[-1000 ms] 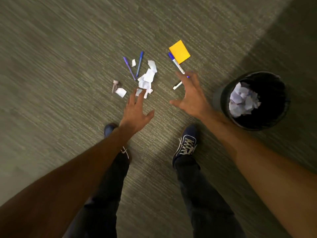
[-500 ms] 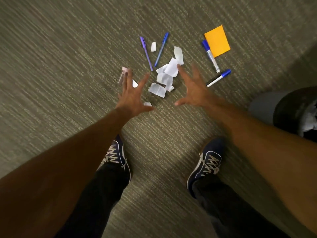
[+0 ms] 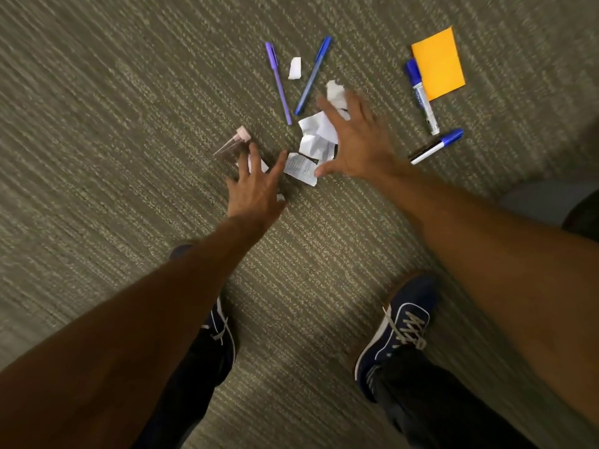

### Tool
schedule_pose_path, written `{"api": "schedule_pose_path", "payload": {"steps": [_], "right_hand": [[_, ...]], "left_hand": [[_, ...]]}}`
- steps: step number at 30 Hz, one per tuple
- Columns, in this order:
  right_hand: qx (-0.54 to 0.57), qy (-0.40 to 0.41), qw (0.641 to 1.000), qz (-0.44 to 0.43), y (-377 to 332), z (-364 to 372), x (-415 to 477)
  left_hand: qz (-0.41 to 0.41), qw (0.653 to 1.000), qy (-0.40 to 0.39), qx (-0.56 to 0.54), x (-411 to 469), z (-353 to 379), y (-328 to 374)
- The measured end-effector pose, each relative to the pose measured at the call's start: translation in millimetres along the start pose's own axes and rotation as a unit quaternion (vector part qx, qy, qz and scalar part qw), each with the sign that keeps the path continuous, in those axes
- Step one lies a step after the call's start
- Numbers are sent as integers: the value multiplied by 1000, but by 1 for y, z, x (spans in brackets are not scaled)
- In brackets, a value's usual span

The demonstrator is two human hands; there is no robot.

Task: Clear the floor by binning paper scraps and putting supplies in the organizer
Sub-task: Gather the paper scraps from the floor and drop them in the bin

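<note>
Several white paper scraps point(image 3: 312, 142) lie in a loose pile on the carpet. My right hand point(image 3: 358, 142) hovers over the pile's right side, fingers spread, holding nothing. My left hand point(image 3: 256, 189) reaches toward the pile's left edge, fingers apart, partly covering one scrap point(image 3: 261, 165). A single scrap point(image 3: 295, 68) lies between a purple pen point(image 3: 278, 81) and a blue pen point(image 3: 312, 76). An orange sticky pad point(image 3: 438, 63) lies at the upper right, beside two blue-capped markers point(image 3: 421, 95) point(image 3: 436, 146). A small pink-capped clear tube point(image 3: 234, 142) lies left of the pile.
The bin point(image 3: 551, 202) shows only as a grey and dark edge at the far right. My two dark blue shoes point(image 3: 393, 328) point(image 3: 220, 322) stand on the striped carpet below the pile. No organizer is in view.
Both hands have moved forward and down onto the scrap pile. The view has shifted left and closer, so the bin has slid almost out of frame at the right.
</note>
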State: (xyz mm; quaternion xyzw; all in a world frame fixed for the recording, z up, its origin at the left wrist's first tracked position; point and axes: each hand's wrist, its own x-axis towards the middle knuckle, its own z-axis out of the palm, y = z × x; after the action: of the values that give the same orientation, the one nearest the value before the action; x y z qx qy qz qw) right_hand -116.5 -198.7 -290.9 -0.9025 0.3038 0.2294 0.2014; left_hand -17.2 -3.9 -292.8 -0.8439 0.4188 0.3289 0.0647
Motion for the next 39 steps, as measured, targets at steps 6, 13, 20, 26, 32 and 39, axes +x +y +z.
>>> {"api": "schedule_pose_path", "payload": {"steps": [6,13,20,26,32,39], "right_hand": [[-81,13,995,-50,-22,18,-22],[-7,42,997,-59,-16,34,-29],[-17,44,994,-95,-15,31,-31],[38,40,997,-50,-17,19,-43],[143,82,986,16,-13,-9,-73],[284,190,938,65,-7,-59,-132]], "left_hand": [[31,999,31,2,-6,5,7],[45,996,47,-65,-8,5,9],[60,995,63,-54,-10,-3,9],[71,990,95,-73,-20,-23,18],[65,985,122,-102,-37,-58,36],[86,968,191,-140,-78,-117,80]]}}
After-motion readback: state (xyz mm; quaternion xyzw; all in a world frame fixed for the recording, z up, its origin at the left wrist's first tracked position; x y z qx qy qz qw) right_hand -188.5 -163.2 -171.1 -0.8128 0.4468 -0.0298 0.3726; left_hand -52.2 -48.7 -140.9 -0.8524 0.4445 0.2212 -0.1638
